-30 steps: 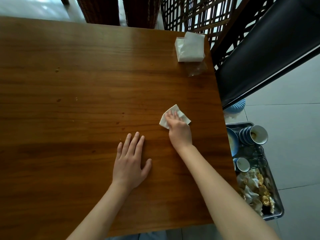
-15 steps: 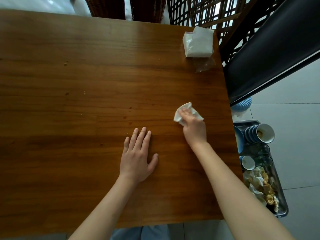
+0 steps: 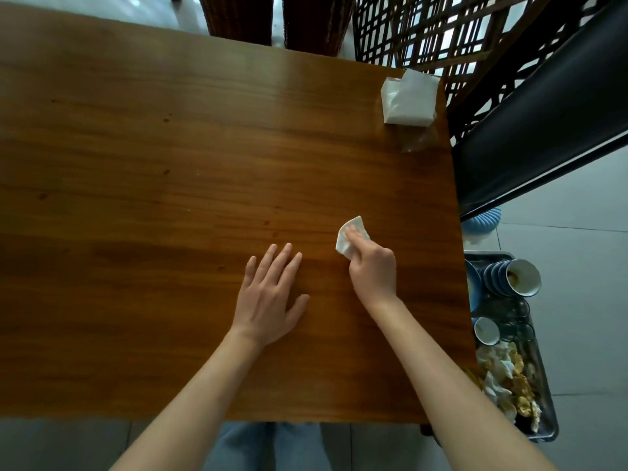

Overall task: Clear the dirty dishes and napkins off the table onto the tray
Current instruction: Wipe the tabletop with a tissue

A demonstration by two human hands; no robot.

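Head view: 2 hands on the wooden tabletop (image 3: 170, 164).
Right hand (image 3: 373, 270) has its grip curled around a white napkin (image 3: 346, 243) against the wood; left hand (image 3: 268, 297) lies flat, fingers straight and apart. Tray (image 3: 543, 433) sits beyond the right edge, holding stacked bowls (image 3: 509, 277) and crumpled napkins (image 3: 503, 382).

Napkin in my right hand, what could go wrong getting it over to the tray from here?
The tray sits below the table's right edge, already crowded with cups and crumpled waste, so a loosely dropped napkin could miss or slide off. The right hand holds only one end; the rest may drag across the wood. The tissue pack at the far corner could be overlooked.
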